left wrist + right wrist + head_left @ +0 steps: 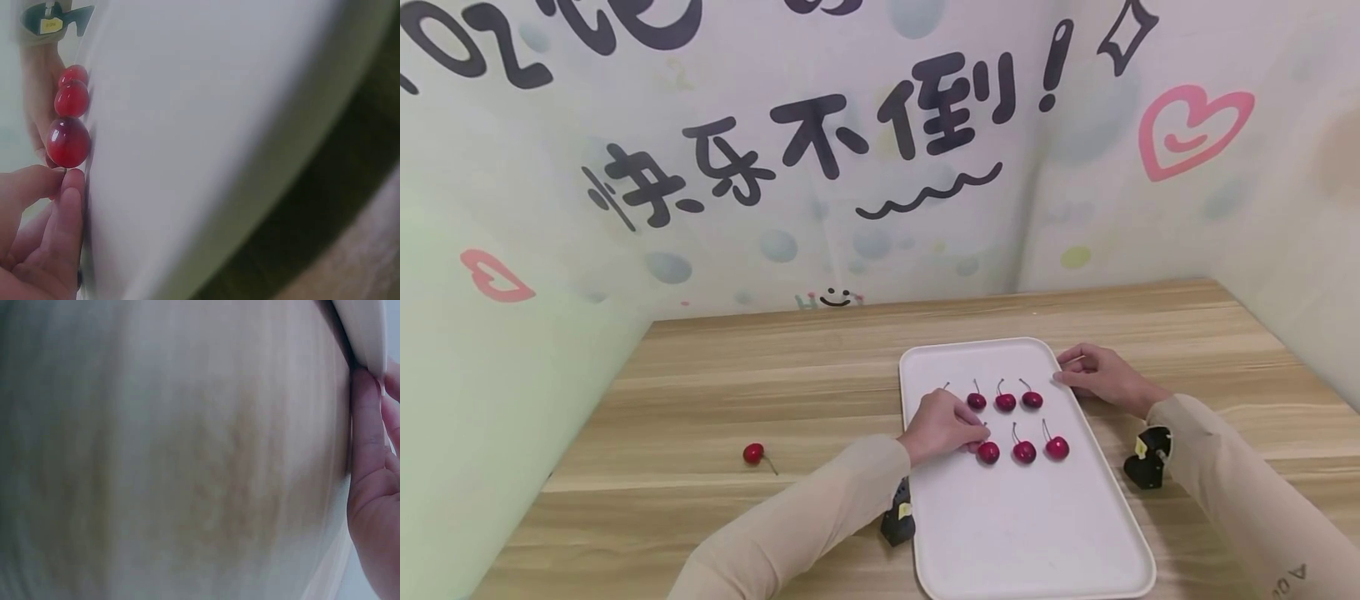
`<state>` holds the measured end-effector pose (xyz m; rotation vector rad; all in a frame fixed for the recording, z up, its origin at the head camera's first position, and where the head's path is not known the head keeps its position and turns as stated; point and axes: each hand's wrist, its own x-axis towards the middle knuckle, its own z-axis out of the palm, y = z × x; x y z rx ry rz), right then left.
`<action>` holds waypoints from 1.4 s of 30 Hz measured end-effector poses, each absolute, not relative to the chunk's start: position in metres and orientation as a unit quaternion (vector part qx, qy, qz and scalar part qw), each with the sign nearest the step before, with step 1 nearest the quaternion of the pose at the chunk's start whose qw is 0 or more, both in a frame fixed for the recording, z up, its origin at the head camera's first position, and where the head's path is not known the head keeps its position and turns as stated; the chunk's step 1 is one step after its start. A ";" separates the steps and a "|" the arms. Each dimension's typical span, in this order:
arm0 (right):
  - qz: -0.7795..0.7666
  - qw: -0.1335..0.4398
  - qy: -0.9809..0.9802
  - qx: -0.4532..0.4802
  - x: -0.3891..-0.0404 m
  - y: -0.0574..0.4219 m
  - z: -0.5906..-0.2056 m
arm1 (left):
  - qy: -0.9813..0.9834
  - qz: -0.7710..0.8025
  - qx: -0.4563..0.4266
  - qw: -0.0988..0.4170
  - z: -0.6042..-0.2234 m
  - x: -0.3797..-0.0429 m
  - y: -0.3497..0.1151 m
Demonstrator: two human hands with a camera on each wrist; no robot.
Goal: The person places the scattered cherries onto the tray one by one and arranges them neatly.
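A white rectangular tray (1022,533) lies on the wooden table, bearing two rows of dark red cherries with stems. My left hand (943,425) reaches over its left side, thumb and fingertip pinching at the stem of the front row's leftmost cherry (988,452). In the left wrist view this cherry (69,142) sits right beside the fingertips; the pinched part is mostly hidden. Two more front-row cherries, a middle one (1024,452) and a right one (1057,447), stand alongside. At the tray's far right edge, my right hand (1101,377) grips the rim (369,337), its thumb against the edge.
A single cherry (753,453) with its stem lies on the table (700,400), left of the tray. Behind the left hand, a back-row cherry is partly hidden, only its stem (946,386) showing. A printed cloth wall (820,242) stands behind the table.
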<state>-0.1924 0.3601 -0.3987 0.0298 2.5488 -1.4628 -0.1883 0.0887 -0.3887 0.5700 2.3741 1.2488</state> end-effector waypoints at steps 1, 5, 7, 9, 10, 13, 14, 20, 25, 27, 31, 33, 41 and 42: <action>-0.496 0.102 0.862 0.010 -0.192 0.360 -0.399 | 0.848 0.447 0.203 0.199 -0.388 -0.188 0.088; -0.499 0.103 0.860 0.009 -0.192 0.359 -0.398 | 0.847 0.449 0.203 0.200 -0.387 -0.188 0.087; -0.499 0.103 0.861 0.009 -0.192 0.359 -0.398 | 0.847 0.450 0.202 0.200 -0.387 -0.188 0.087; -0.497 0.103 0.861 0.010 -0.192 0.359 -0.398 | 0.846 0.450 0.203 0.201 -0.387 -0.189 0.087; -0.496 0.102 0.862 0.010 -0.192 0.359 -0.398 | 0.846 0.450 0.204 0.201 -0.387 -0.189 0.087; -0.494 0.101 0.863 0.010 -0.192 0.359 -0.398 | 0.847 0.448 0.206 0.201 -0.387 -0.189 0.087; -0.495 0.101 0.863 0.010 -0.192 0.359 -0.399 | 0.847 0.446 0.208 0.200 -0.387 -0.190 0.087; -0.501 0.102 0.859 0.011 -0.192 0.359 -0.399 | 0.848 0.446 0.205 0.200 -0.387 -0.189 0.087; -0.507 0.099 0.856 0.009 -0.192 0.358 -0.398 | 0.848 0.448 0.201 0.202 -0.387 -0.189 0.087; -0.507 0.098 0.856 0.008 -0.192 0.358 -0.398 | 0.849 0.445 0.203 0.199 -0.387 -0.189 0.087; -0.511 0.098 0.854 0.010 -0.191 0.358 -0.398 | 0.852 0.439 0.208 0.194 -0.386 -0.188 0.086; -0.513 0.099 0.853 0.011 -0.191 0.358 -0.398 | 0.853 0.437 0.212 0.192 -0.386 -0.188 0.086; -0.513 0.101 0.852 0.013 -0.192 0.359 -0.398 | 0.850 0.441 0.208 0.199 -0.386 -0.188 0.086; -0.513 0.101 0.852 0.014 -0.192 0.359 -0.399 | 0.849 0.443 0.207 0.201 -0.386 -0.189 0.086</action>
